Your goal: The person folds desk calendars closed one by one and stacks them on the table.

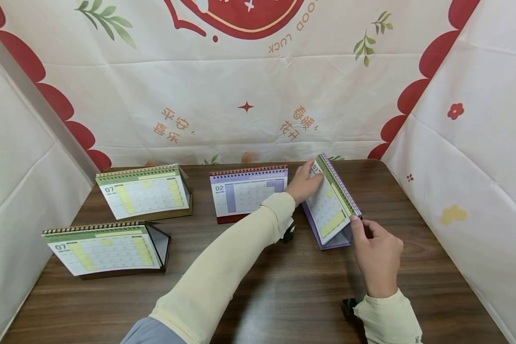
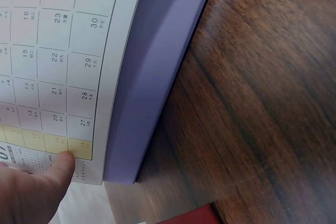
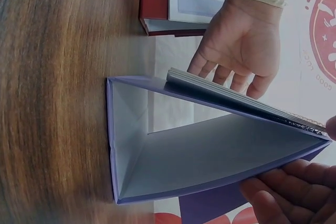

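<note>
A desk calendar with a purple stand (image 1: 328, 203) is set at an angle on the right of the table, its page showing 07. At its far end my left hand (image 1: 304, 184) grips it, the thumb (image 2: 63, 169) on the page in the left wrist view. My right hand (image 1: 378, 260) holds the near end by the spiral-bound top edge. In the right wrist view its fingers (image 3: 294, 182) lie against the back panel of the hollow triangular stand (image 3: 184, 145). Just left of it stands a calendar with a red base (image 1: 249, 191), showing 02, partly hidden by my left forearm.
Two more calendars stand on the left of the brown wooden table (image 1: 275, 296): one with a gold base (image 1: 146, 193) behind, one with a dark base (image 1: 107, 251) in front. Printed white cloth (image 1: 232, 86) hangs behind the table and along both sides.
</note>
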`<state>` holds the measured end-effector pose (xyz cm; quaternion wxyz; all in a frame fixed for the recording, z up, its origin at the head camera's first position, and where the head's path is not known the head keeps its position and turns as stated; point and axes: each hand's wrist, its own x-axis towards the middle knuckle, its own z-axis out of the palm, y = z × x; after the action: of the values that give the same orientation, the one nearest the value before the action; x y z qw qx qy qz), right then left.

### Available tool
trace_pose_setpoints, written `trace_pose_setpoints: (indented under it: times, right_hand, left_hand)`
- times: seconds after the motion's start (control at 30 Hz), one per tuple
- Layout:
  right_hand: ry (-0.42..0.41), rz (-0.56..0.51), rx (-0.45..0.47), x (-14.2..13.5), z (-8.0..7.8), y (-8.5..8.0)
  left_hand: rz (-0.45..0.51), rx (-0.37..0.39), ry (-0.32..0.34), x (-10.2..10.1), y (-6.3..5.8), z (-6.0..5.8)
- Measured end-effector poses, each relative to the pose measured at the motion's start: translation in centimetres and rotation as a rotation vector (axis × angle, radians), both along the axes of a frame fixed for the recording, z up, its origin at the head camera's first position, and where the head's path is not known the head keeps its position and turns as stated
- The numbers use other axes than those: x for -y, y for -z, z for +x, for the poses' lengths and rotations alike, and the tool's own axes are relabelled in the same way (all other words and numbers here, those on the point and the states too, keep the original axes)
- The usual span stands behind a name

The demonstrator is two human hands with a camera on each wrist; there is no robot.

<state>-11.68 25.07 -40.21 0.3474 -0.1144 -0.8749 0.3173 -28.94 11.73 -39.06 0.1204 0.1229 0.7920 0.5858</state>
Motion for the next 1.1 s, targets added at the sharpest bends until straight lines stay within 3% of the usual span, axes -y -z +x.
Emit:
trace_pose_setpoints:
  times: [0.57, 0.8, 1.1]
  right_hand:
    - [0.012, -0.1, 0.03, 0.0, -0.1, -0.1]
    - [0.042, -0.188, 0.092, 0.1, -0.3, -0.5]
    - [0.055, -0.197, 0.162, 0.2, -1.1, -0.8]
  left_hand:
    - [0.017, 0.019, 0.021, 0.1, -0.3, 0.0]
    - [0.011, 0.001, 0.019, 0.1, -0.2, 0.0]
    - [0.005, 0.005, 0.017, 0.1, 0.3, -0.1]
